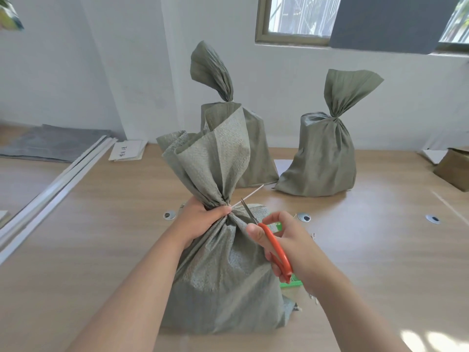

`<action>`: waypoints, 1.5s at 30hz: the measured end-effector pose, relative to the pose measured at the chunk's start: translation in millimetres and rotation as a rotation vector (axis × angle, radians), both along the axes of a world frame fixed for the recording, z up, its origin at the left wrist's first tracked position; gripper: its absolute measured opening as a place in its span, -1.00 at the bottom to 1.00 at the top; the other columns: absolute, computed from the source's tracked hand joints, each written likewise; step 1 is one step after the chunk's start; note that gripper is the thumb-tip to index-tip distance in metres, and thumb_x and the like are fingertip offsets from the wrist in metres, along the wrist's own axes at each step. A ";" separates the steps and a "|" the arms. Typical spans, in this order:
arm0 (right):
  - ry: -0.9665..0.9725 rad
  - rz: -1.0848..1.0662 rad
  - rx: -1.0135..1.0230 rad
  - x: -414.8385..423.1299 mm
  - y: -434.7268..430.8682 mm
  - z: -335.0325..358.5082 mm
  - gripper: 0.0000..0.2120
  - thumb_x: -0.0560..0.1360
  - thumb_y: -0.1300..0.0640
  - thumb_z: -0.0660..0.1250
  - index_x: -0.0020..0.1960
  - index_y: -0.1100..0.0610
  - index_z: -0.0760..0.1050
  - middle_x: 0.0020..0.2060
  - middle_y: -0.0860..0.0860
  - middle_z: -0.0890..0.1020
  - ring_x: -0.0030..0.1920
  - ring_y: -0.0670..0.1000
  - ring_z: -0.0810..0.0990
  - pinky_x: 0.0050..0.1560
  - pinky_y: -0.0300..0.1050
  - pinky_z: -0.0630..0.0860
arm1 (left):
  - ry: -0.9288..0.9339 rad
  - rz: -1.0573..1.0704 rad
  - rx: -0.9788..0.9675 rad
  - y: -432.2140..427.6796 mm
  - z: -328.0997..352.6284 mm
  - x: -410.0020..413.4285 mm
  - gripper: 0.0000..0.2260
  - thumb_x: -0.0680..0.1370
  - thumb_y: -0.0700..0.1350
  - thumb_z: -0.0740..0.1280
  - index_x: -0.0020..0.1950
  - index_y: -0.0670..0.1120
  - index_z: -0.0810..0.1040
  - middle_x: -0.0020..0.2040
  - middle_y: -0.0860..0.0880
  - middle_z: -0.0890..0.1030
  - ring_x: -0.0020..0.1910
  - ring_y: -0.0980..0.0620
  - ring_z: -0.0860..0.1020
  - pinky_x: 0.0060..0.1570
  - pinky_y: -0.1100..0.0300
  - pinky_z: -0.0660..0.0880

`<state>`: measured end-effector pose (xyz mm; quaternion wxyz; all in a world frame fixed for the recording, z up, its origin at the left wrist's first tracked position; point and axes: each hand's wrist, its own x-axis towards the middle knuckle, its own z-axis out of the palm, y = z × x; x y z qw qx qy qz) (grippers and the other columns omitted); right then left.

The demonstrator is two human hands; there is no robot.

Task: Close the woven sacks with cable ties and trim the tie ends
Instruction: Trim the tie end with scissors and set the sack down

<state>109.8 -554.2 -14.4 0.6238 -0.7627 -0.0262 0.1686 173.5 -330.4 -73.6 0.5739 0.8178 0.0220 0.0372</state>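
My left hand (203, 219) grips the soft, crinkly near sack (223, 270) at its gathered neck on the table (368, 250), while my right hand (286, 247) holds orange scissors (274, 247), blades parted around the stiff, springy tie tail (250, 195).

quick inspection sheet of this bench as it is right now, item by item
surface: wooden table with round grommets
job's things: near sack cinched, cable tie tail untrimmed; back left sack and back right sack, necks cinched
clutter: white strips, papers, cardboard box, green item partly hidden
hands: left hand grips the near sack's neck; right hand holds orange scissors, blades at the tail
cables: nothing seen
surroundings: white wall, window
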 end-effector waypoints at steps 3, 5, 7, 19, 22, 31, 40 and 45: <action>0.041 0.004 -0.025 1.2 7.4 0.9 -0.39 0.31 -0.34 0.49 0.10 0.04 0.38 -0.44 0.10 0.53 -0.57 0.07 0.42 -0.56 -0.16 0.37 | -0.024 -0.003 0.027 1.5 -1.9 -0.7 -0.60 0.38 0.17 0.50 0.17 0.07 0.67 0.11 0.13 0.71 0.17 0.13 0.63 0.29 -0.07 0.52; 0.081 0.009 -0.034 1.4 9.7 2.2 -0.40 0.33 -0.34 0.48 0.09 0.07 0.38 -0.42 0.12 0.53 -0.59 0.06 0.43 -0.56 -0.18 0.38 | -0.047 -0.002 0.055 1.2 -2.4 -1.2 -0.59 0.37 0.20 0.48 0.16 0.08 0.67 0.11 0.14 0.70 0.18 0.13 0.63 0.29 -0.06 0.52; 0.116 0.024 -0.050 0.4 10.7 3.5 -0.41 0.35 -0.33 0.46 0.09 0.08 0.38 -0.41 0.12 0.54 -0.59 0.04 0.44 -0.56 -0.20 0.37 | -0.074 -0.005 0.094 -0.2 -1.8 -2.3 -0.59 0.38 0.21 0.47 0.16 0.06 0.67 0.12 0.14 0.70 0.19 0.13 0.62 0.29 -0.04 0.52; 0.144 0.035 -0.064 -1.7 15.3 5.1 -0.42 0.40 -0.28 0.44 0.12 0.12 0.36 -0.46 0.07 0.54 -0.57 0.06 0.44 -0.59 -0.21 0.38 | -0.160 -0.034 0.181 -4.8 -3.7 -0.5 -0.68 0.45 0.11 0.48 0.14 0.01 0.67 0.11 0.10 0.70 0.19 0.08 0.61 0.24 0.05 0.51; 0.142 0.039 -0.081 -1.6 15.9 4.9 -0.42 0.39 -0.29 0.44 0.12 0.11 0.36 -0.46 0.07 0.55 -0.57 0.05 0.45 -0.59 -0.21 0.39 | -0.169 -0.034 0.203 -7.0 -3.9 1.5 -0.77 0.50 -0.01 0.51 0.14 -0.01 0.67 0.08 0.07 0.69 0.17 0.05 0.61 0.20 0.09 0.50; 0.112 -0.018 -0.101 -6.5 23.0 0.9 -0.48 0.46 -0.25 0.41 0.12 0.12 0.32 -0.41 0.13 0.53 -0.60 0.03 0.44 -0.58 -0.17 0.39 | -0.193 -0.056 0.197 -12.2 -0.9 2.6 -0.80 0.51 -0.10 0.50 0.12 0.00 0.65 0.02 0.16 0.64 0.11 0.19 0.56 0.02 0.52 0.39; 0.084 -0.011 -0.193 -8.8 25.6 -5.3 -0.62 0.54 -0.18 0.33 0.21 0.01 0.33 -0.38 0.10 0.56 -0.61 0.02 0.47 -0.59 -0.15 0.45 | -0.185 -0.088 0.210 -14.9 -0.8 2.9 -0.79 0.52 -0.06 0.49 0.15 -0.01 0.66 0.01 0.23 0.63 -0.04 0.50 0.51 -0.05 0.65 0.32; 0.056 -0.033 -0.231 -9.9 26.6 -9.9 -0.69 0.56 -0.16 0.30 0.16 -0.01 0.33 -0.39 0.05 0.55 -0.62 -0.01 0.45 -0.59 -0.17 0.44 | -0.187 -0.100 0.211 -15.4 -2.9 4.2 -0.80 0.51 -0.05 0.50 0.12 0.01 0.67 -0.03 0.30 0.60 -0.05 0.61 0.45 -0.07 0.65 0.32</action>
